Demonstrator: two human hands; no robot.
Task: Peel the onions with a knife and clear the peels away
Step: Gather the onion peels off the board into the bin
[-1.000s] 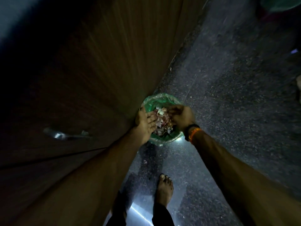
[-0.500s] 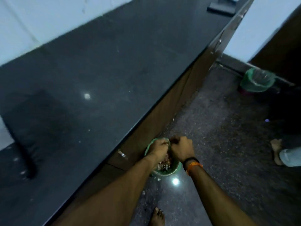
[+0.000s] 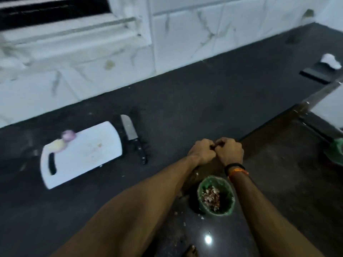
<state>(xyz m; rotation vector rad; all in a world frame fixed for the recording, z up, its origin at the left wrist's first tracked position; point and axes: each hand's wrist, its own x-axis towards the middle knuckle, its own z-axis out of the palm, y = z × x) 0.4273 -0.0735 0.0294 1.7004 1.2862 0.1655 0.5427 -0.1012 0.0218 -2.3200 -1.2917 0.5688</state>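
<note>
So the peels are sitting in the little green-lined bin down on the floor, near side, right under the counter edge, which makes sense since you'd park a bin there to carry scraps straight off the worktop. Both hands are up above it at the counter's edge: left hand and right hand are curled into loose fists, knuckles touching each other. Looks like rubbing off stuck bits to me, but I can't tell if anything's actually pinched in there. A few flecks lie on the floor beside the bin. Up on the black counter, the white cutting board sits to the left with two peeled onions at its far-left corner, and the knife lies just right of the board, blade pointing away, out of the way.
</note>
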